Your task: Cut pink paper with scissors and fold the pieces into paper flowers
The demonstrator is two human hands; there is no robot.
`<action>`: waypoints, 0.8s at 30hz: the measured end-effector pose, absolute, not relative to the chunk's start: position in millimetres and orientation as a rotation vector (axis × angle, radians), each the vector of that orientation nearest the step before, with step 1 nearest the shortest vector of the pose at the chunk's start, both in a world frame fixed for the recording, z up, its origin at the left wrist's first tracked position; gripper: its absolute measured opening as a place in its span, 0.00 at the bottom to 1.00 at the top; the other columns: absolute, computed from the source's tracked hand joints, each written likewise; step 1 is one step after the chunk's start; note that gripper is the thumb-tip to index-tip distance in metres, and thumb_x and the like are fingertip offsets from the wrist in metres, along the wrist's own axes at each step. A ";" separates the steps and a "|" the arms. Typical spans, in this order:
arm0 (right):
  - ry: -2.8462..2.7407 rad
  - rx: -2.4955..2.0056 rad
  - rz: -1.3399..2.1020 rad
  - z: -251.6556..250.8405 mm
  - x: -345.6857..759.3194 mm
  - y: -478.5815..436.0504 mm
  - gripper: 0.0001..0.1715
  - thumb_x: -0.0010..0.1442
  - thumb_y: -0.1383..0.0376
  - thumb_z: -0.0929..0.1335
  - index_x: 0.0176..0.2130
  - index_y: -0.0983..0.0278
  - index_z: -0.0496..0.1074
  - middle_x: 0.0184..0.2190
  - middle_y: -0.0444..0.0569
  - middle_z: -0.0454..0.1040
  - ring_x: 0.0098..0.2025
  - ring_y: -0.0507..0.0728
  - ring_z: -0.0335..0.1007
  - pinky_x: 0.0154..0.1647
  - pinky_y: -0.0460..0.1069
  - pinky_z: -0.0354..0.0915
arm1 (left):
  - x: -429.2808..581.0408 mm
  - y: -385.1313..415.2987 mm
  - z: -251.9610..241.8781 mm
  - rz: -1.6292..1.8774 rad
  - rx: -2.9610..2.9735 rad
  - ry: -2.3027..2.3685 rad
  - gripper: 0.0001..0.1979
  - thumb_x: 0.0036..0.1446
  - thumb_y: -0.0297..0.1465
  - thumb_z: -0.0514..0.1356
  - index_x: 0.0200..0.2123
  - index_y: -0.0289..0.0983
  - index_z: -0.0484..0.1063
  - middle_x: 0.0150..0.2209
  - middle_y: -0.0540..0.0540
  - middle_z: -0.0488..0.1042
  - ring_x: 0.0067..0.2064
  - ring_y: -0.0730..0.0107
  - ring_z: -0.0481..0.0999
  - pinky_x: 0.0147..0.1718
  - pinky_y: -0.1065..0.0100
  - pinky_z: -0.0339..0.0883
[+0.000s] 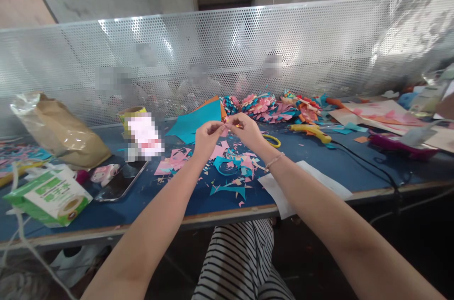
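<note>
My left hand [205,138] and my right hand [246,131] meet above the blue table [156,205], fingertips pinched together on a small pink paper piece [223,126]. Both hands are closed on it. Below them lie pink and teal paper scraps [227,167]. Yellow-handled scissors [272,140] rest just right of my right hand. A thin bracelet sits on my right wrist.
A heap of paper flowers [269,105] and teal sheets [196,123] lie at the back. A yellow glue gun [312,131] with black cord sits right, a phone [118,184], green box [49,196] and brown bag [60,132] left. A perforated metal screen [227,54] closes the back.
</note>
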State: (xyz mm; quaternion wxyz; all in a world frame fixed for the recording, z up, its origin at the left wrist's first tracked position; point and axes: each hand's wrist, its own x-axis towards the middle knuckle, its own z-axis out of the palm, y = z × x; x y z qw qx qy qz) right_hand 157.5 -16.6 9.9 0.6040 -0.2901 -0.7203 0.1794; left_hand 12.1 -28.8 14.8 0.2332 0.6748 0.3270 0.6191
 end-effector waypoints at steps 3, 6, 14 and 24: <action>-1.662 -0.670 0.471 9.6 156.8 -16.2 0.08 0.51 0.60 0.67 0.30 0.63 0.68 0.30 0.47 0.70 0.33 0.53 0.66 0.32 0.49 0.62 | 11.8 -29.0 16.1 1.731 1.809 0.931 0.08 0.44 0.35 0.63 0.26 0.36 0.73 0.26 0.47 0.75 0.28 0.73 0.71 0.29 0.70 0.65; -1.649 -0.652 0.506 8.8 156.4 -14.9 0.09 0.51 0.60 0.67 0.31 0.63 0.69 0.32 0.48 0.71 0.34 0.53 0.67 0.33 0.49 0.63 | 12.1 -30.8 17.3 1.723 1.810 0.946 0.07 0.44 0.33 0.63 0.26 0.36 0.74 0.26 0.47 0.75 0.28 0.73 0.71 0.30 0.70 0.65; -1.702 -0.687 0.345 6.8 157.1 -13.3 0.06 0.52 0.64 0.66 0.31 0.63 0.72 0.28 0.47 0.72 0.32 0.53 0.69 0.33 0.49 0.65 | 13.4 -35.3 17.9 1.666 1.853 0.928 0.06 0.45 0.32 0.61 0.27 0.36 0.74 0.24 0.48 0.75 0.27 0.72 0.72 0.29 0.70 0.65; -1.599 -0.661 0.561 6.4 156.7 -11.9 0.11 0.49 0.59 0.69 0.31 0.63 0.75 0.27 0.47 0.75 0.29 0.53 0.70 0.32 0.50 0.67 | 12.5 -31.1 17.2 1.694 1.810 0.900 0.06 0.45 0.33 0.62 0.26 0.35 0.74 0.25 0.48 0.74 0.27 0.73 0.71 0.30 0.71 0.64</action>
